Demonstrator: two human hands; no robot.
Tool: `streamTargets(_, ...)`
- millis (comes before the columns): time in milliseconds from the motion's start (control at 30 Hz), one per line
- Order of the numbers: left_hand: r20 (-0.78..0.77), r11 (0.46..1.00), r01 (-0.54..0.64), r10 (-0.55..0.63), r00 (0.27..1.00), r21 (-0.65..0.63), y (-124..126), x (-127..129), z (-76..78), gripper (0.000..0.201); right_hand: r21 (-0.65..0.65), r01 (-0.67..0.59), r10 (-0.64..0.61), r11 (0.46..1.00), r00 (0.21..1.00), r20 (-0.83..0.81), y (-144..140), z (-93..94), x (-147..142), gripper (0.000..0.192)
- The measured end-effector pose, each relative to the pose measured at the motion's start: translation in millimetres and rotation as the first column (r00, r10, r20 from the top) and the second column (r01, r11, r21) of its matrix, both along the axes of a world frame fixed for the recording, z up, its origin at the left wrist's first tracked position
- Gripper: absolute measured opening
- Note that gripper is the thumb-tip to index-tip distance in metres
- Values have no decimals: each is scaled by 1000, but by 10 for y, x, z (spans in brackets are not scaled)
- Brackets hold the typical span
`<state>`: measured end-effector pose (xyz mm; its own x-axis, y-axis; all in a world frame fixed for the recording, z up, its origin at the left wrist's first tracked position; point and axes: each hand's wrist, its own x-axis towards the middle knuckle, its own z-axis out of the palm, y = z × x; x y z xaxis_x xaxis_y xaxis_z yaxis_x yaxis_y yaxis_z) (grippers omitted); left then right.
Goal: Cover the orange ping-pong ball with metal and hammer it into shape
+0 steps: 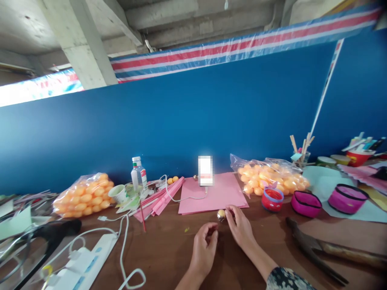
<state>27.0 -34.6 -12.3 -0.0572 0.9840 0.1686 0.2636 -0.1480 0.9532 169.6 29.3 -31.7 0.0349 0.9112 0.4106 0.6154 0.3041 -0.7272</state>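
Observation:
A small round ball (221, 215), gold on top and shiny silver below, is low over the brown table, just in front of the pink sheets. At its right side are the fingertips of my right hand (241, 227), which are drawn together on its edge. My left hand (204, 246) is nearer to me, to the lower left of the ball and apart from it. Its fingers curl in, with thumb and forefinger meeting in a pinch; anything between them is too small to make out.
Pink sheets (196, 201) lie ahead under a phone (205, 170) on a white cable. Bags of orange balls (87, 197) stand left and right. A hammer (320, 245) and magenta containers (306, 204) are to the right. A power strip (87, 266) is at the left.

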Motion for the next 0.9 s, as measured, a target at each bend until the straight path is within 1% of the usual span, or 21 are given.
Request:
streamTargets(167, 12, 1000, 0, 0, 1000, -2, -4, 13, 18, 21, 1, 3, -3, 1000, 1000, -2, 5, 9, -1, 31)
streamTargets(467, -20, 1000, 12, -12, 1000, 3, -8, -6, 25, 23, -2, 4, -4, 1000, 1000, 2, 3, -4, 1, 29)
streamTargets(633, -8, 1000, 5, -5, 1000, 4, 13, 0, -23, 24, 29, 12, -12, 1000, 1000, 15, -10, 20, -8, 28)
streamTargets(700, -1, 1000, -6, 6, 1000, 10, 21, 2, -33, 24, 44, -12, 10, 999, 999, 37, -27, 49, -17, 29)
streamTargets(767, 14, 1000, -10, 10, 1000, 12, 31, 8, -11, 24, 58, -57, 52, 997, 996, 79, -44, 79, -30, 35)
streamTargets(833, 40, 1000, -16, 16, 999, 16, 57, 27, 42, 25, 51, -93, 86, 994, 989, 124, -54, 100, -46, 39)
streamTargets(900, 67, 999, -34, 32, 997, 25, 111, 56, 102, 25, 25, -102, 97, 994, 984, 151, -56, 108, -59, 35)
